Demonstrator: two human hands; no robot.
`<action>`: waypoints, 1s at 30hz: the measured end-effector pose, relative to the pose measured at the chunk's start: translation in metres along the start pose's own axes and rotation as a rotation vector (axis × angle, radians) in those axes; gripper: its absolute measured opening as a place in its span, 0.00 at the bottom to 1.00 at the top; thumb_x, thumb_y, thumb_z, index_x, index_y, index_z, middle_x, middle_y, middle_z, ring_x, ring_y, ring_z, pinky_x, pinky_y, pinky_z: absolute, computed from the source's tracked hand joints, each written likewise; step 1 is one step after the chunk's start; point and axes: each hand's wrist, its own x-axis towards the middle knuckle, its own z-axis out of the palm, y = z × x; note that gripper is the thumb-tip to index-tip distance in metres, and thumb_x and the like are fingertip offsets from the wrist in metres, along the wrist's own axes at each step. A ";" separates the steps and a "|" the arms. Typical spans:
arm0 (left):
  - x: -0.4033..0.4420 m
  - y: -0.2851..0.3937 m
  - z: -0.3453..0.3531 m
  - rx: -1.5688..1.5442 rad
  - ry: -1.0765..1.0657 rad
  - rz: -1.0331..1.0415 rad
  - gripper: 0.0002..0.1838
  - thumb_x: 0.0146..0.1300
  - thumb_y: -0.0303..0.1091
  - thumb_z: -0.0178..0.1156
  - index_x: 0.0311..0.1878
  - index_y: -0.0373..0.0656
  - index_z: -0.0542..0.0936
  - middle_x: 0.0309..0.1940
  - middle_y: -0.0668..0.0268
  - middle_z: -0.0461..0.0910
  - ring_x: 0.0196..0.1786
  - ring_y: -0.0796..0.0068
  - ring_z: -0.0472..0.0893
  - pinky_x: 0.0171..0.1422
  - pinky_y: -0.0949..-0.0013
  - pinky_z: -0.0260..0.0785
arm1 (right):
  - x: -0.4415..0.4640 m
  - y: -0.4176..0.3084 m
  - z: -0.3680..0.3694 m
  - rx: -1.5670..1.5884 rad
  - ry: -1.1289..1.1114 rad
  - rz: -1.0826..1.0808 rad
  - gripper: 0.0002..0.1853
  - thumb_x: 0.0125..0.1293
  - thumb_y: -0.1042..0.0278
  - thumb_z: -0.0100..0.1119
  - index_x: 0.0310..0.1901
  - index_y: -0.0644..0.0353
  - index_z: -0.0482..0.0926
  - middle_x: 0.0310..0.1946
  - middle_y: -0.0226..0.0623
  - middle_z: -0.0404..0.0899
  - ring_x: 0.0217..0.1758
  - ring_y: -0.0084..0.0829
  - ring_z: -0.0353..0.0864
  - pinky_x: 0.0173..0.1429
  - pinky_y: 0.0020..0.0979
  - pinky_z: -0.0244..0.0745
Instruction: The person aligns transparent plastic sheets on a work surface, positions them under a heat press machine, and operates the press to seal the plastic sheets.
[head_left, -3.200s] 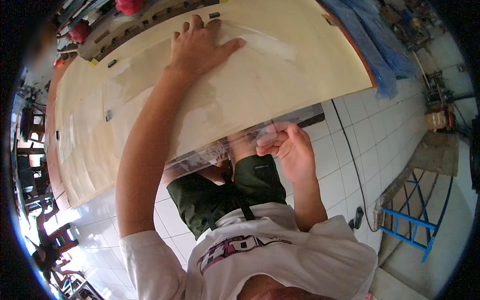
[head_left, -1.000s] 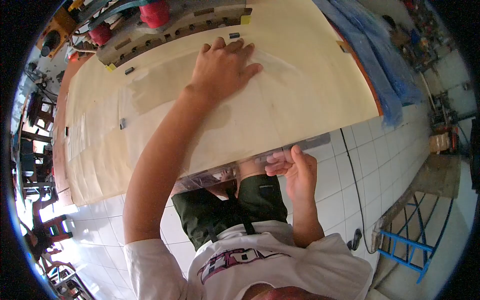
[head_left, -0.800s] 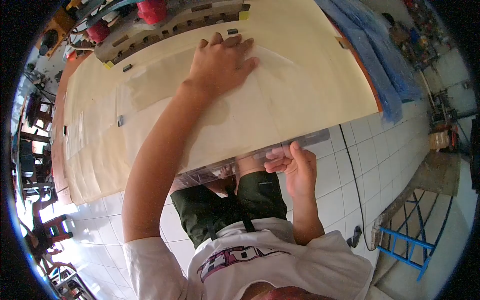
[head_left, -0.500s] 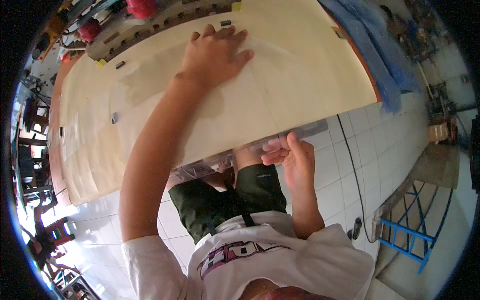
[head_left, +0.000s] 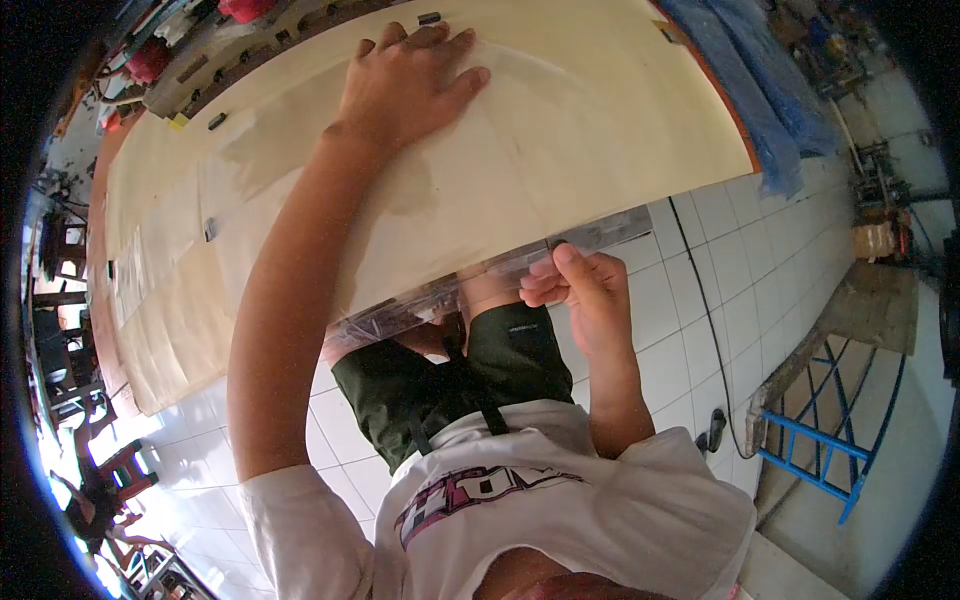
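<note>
My left hand [head_left: 400,92] lies palm down on a cream sheet [head_left: 600,120] that covers the table, its fingers spread near a small dark block [head_left: 429,18]. At the table's near edge, a clear plastic film [head_left: 400,312] hangs out over my lap. My right hand [head_left: 592,290] pinches this film just below the edge, thumb on top and fingertips showing through from beneath. Two more small dark blocks sit on the sheet, one at the upper left [head_left: 217,121] and one at mid left [head_left: 210,230].
A long slotted bar [head_left: 190,78] and red objects [head_left: 245,8] are at the table's far side. Blue plastic sheeting [head_left: 745,90] hangs at the right end. A black cable [head_left: 702,290] crosses the tiled floor, and a blue metal frame [head_left: 825,443] is at the lower right.
The camera view has shifted, so the table appears higher and further left. My left hand keeps its place on the sheet, while my right thumb has tilted slightly toward the table edge.
</note>
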 end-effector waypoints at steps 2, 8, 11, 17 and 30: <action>-0.001 -0.001 0.003 0.019 0.062 0.012 0.28 0.65 0.60 0.52 0.61 0.55 0.80 0.60 0.64 0.79 0.59 0.55 0.77 0.62 0.48 0.67 | -0.001 0.001 -0.001 -0.028 0.014 -0.008 0.21 0.72 0.55 0.58 0.32 0.68 0.83 0.26 0.46 0.85 0.26 0.34 0.86 0.33 0.32 0.84; 0.000 -0.002 0.001 0.029 0.045 0.005 0.28 0.66 0.60 0.51 0.61 0.56 0.80 0.61 0.64 0.79 0.60 0.54 0.77 0.62 0.48 0.67 | -0.001 -0.002 0.003 -0.041 0.017 -0.059 0.22 0.71 0.53 0.60 0.27 0.66 0.81 0.20 0.41 0.81 0.20 0.30 0.81 0.27 0.30 0.78; 0.001 0.000 -0.006 -0.006 -0.091 -0.019 0.30 0.69 0.62 0.47 0.66 0.56 0.75 0.68 0.61 0.71 0.65 0.49 0.73 0.68 0.41 0.63 | -0.001 -0.001 0.003 -0.043 0.007 -0.061 0.22 0.71 0.54 0.59 0.26 0.65 0.81 0.19 0.40 0.81 0.20 0.30 0.81 0.27 0.31 0.79; -0.001 0.001 0.000 0.024 0.017 -0.038 0.29 0.66 0.60 0.50 0.63 0.56 0.79 0.63 0.63 0.77 0.63 0.54 0.74 0.65 0.46 0.64 | -0.002 0.000 0.005 -0.050 0.051 -0.035 0.21 0.73 0.58 0.56 0.27 0.65 0.80 0.21 0.39 0.81 0.22 0.30 0.81 0.30 0.32 0.80; -0.003 0.002 0.000 -0.019 -0.042 -0.092 0.29 0.70 0.59 0.47 0.68 0.56 0.73 0.68 0.60 0.71 0.65 0.49 0.72 0.67 0.40 0.64 | -0.004 -0.007 -0.006 -0.413 0.253 -0.588 0.15 0.72 0.66 0.56 0.48 0.72 0.80 0.38 0.45 0.84 0.36 0.31 0.85 0.44 0.29 0.81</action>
